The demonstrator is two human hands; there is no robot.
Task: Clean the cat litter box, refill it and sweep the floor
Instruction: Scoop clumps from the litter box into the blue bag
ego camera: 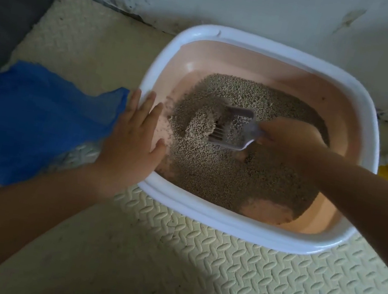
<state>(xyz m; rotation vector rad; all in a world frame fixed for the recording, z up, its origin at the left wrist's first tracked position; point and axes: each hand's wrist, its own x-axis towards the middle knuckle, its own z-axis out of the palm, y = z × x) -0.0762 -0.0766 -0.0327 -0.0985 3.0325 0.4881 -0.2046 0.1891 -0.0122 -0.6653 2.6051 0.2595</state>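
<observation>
Mid-scoop, judging by the layout: litter box down on the patterned foam floor mat, close against the wall, with grey litter heaped off-centre and bare pink bottom exposed along the left side and the near edge. Left hand laid flat, fingers straight, across the box's left rim, seemingly steadying it. Right hand wrapped around the handle of the slotted scoop, blade sunk in the litter with a pale mound piled at its front edge. Blue bag lying crumpled on the mat just left of the box, mouth not visibly open. Likely trouble from here: lifting too quickly or at a tilt, sending the mound off the open front lip and back among the clean grains; skipping the shake, carrying good litter out along with the waste; crossing the rim toward the bag with a loaded blade and shedding granules onto the mat, more to sweep later. Also worth watching: a bag with no hand free to hold it open, given the left hand's job on the rim, and a light box sliding on the foam under a hard push. Mound itself either clump or loose grains, impossible to tell.
</observation>
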